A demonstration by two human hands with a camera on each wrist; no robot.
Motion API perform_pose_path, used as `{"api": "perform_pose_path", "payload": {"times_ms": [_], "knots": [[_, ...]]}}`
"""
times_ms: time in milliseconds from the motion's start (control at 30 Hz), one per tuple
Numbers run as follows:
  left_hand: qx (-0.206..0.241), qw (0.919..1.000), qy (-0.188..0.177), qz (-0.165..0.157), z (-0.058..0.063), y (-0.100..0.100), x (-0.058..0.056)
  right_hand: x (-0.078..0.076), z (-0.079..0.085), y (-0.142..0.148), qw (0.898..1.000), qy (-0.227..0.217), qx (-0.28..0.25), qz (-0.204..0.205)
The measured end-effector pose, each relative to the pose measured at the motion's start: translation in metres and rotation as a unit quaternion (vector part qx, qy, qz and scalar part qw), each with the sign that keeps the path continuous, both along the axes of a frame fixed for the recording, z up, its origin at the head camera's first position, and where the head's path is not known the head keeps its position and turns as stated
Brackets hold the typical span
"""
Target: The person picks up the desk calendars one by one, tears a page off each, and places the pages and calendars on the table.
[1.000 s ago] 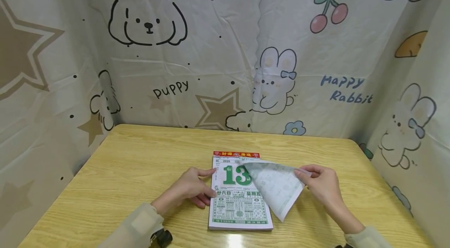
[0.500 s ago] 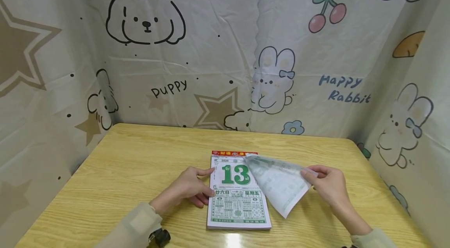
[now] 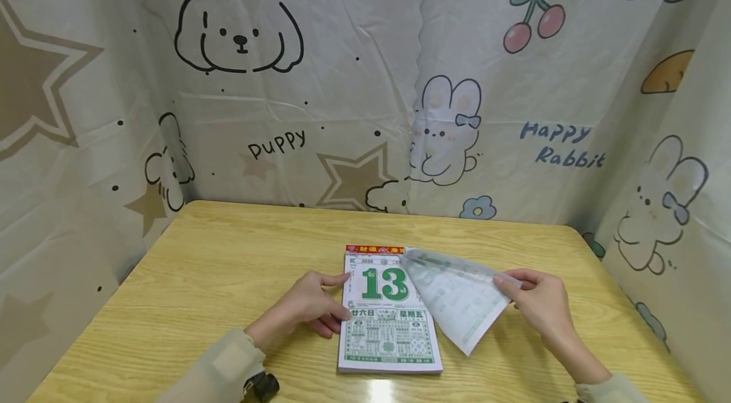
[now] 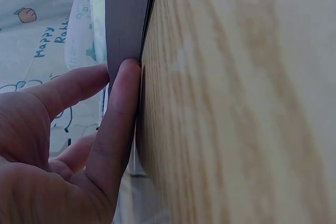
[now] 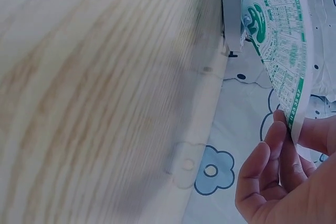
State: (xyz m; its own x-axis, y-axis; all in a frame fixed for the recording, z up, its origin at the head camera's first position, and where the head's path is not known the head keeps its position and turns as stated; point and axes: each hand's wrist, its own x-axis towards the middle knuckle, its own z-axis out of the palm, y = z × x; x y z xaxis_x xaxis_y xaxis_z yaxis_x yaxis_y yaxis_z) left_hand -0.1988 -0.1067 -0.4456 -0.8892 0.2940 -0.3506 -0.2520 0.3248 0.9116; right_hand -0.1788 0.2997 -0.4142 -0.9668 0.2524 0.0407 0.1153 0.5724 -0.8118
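A thick tear-off calendar [image 3: 388, 343] lies on the table, a green "13" on its top sheet and a red strip along its head. My left hand [image 3: 308, 303] touches the pad's left edge, its fingers extended against the side of the block [image 4: 126, 19]. To the right, my right hand [image 3: 539, 304] pinches the far corner of a thin calendar page [image 3: 459, 304] between thumb and fingers. That page is folded back diagonally, joined near the pad's upper right and covering the red strip's right end. Green print shows on the page [image 5: 283, 40] in the right wrist view.
The yellow wood-grain table [image 3: 228, 263] extends around the calendar on all sides. Behind it and at both sides hangs a pale curtain [image 3: 342, 73] with cartoon prints. A dark band [image 3: 263, 386] sits at the left sleeve's cuff.
My right hand has moved to the right, pulling the page farther off the pad. The whole "13" now shows, and the page covers the red strip's right end. My left hand stays put.
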Motion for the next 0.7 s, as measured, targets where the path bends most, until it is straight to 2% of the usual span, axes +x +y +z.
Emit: {"api": "perform_pose_path", "payload": {"times_ms": [700], "knots": [[-0.002,1.0000,0.004,0.001,0.000,0.001,0.000,0.006,0.002,0.019,1.000,-0.015,0.007,-0.018]]}}
